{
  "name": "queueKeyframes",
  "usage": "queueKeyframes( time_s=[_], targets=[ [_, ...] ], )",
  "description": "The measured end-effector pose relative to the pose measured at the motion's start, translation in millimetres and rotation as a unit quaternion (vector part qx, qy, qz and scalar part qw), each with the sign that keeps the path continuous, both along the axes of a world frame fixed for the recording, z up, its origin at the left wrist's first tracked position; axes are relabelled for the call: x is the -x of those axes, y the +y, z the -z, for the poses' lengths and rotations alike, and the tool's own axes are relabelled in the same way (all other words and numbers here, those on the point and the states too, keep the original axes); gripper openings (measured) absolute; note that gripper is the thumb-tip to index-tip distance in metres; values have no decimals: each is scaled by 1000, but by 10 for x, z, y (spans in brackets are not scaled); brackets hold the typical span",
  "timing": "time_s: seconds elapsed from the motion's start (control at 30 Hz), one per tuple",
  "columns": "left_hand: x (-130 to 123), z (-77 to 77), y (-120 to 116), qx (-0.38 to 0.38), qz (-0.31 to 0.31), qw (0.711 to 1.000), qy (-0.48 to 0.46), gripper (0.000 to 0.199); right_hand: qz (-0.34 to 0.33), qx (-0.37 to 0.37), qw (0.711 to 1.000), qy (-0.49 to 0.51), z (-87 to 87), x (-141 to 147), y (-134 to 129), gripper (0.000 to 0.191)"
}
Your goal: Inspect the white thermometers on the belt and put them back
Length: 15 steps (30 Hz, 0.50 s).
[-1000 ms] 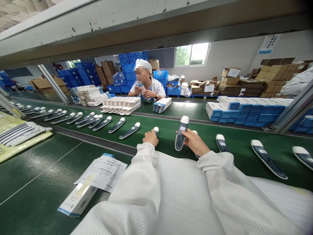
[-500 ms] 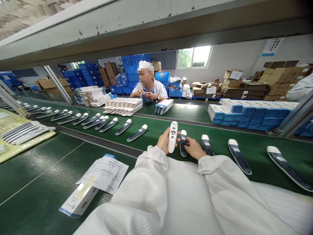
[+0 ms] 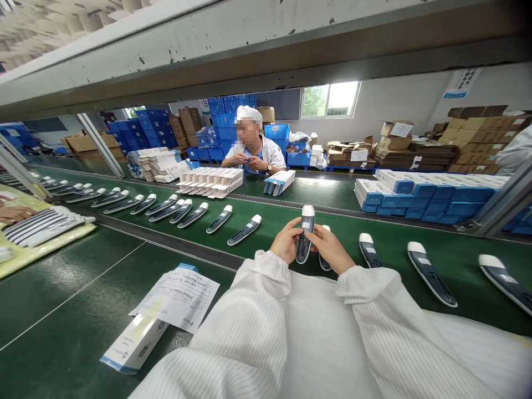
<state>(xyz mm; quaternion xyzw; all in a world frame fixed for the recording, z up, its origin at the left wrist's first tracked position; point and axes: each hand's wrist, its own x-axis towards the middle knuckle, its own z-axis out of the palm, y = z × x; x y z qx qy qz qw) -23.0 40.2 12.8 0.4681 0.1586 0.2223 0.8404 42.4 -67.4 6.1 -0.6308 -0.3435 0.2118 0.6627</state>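
— Fingers?
— Left hand (image 3: 286,241) and right hand (image 3: 328,249) closed on a white-tipped handheld device (image 3: 305,235), label up, held over the green conveyor belt (image 3: 394,260).
— Beside it?
— A second device (image 3: 325,262) lies just under the right hand, unheld.

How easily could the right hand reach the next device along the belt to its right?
Probably easily: the right hand is close to that device, with only bare belt between, though it grips another device.
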Motion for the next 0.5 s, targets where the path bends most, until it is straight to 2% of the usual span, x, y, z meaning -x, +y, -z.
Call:
queueKeyframes(
  time_s=[0.1,0.17,0.23,0.3,0.33,0.4,0.43,0.5],
  targets=[
    [29,-42,95,-85,8,996,37,30,-18,-25,998,59,19,0,-17,34],
    [78,-89,221,-237,-28,965,105,27,-20,-28,996,86,31,-18,-38,34],
    [148,-125,377,-389,-106,898,179,33,-23,-28,994,99,38,-37,-54,34],
    [226,-129,528,-486,-199,808,265,44,-28,-29,994,106,41,-51,-61,32],
    [261,-118,593,-506,-225,773,309,49,-30,-30,993,109,42,-55,-61,32],
    [314,-76,688,-521,-235,726,384,49,-33,-40,991,124,38,-58,-61,30],
    [327,-53,718,-519,-225,718,405,47,-36,-51,988,138,31,-56,-61,29],
    [327,-19,749,-503,-203,736,405,44,-43,-89,977,191,1,-41,-69,27]
  ],
)
